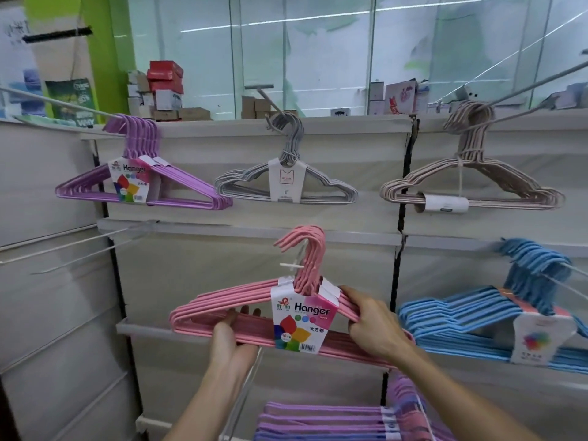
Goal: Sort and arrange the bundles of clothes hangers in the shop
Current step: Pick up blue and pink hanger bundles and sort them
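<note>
I hold a pink hanger bundle [254,326] with a "Hanger" card label in front of the middle shelf row. My left hand [234,332] grips its bottom bars from below on the left. My right hand [372,326] clasps its right shoulder. Its hooks point up and left, not on any peg. On the top row hang a purple bundle [152,183], a grey bundle [286,183] and a beige bundle [471,183]. A blue bundle [496,319] hangs at the right on the middle row. Another purple bundle [334,421] lies below.
White slatted display panels [222,259] form the wall, with long bare wire pegs [76,246] sticking out at the left. Another thin peg [245,393] runs under my left wrist. Boxes [165,87] are stacked on top of the shelving, in front of a glass partition.
</note>
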Available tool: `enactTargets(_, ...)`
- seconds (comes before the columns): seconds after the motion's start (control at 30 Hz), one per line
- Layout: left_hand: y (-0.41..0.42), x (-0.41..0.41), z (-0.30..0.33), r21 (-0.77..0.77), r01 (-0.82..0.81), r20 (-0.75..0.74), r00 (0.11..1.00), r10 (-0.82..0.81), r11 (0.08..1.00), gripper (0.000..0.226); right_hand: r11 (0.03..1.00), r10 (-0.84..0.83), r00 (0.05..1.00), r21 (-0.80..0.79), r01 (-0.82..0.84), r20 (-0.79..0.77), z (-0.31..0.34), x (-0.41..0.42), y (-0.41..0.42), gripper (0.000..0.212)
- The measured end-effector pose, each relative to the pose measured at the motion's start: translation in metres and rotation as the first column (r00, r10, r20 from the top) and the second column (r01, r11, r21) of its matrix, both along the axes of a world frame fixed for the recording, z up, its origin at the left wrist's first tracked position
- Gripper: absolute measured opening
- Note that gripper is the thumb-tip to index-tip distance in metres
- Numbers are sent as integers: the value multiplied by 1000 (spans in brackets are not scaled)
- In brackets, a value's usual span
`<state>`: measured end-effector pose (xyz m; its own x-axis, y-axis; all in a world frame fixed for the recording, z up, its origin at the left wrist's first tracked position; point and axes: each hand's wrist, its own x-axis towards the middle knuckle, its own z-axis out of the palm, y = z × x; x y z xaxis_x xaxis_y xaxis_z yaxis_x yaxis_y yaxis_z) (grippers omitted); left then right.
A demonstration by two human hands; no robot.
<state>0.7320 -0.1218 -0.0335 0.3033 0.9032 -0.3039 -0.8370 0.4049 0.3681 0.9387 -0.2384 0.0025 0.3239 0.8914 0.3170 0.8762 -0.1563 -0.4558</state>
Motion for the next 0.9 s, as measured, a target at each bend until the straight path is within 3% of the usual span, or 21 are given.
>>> enactTargets(0.43, 88, 37, -37, -108, 96, -9, 995, -97, 990, 21, 986, -124, 988, -105, 133, 92, -18, 19, 59, 79)
enactTargets(0.6, 111, 49, -45, -152, 84, 7, 996, -84, 985, 41, 978, -141, 983, -134, 157, 121, -22, 26, 77, 82)
enactTargets(0.9, 127, 72, -48, -127, 66, 12, 998, -65, 990, 24, 972, -143, 984, -172, 160, 106, -18, 42, 99, 79)
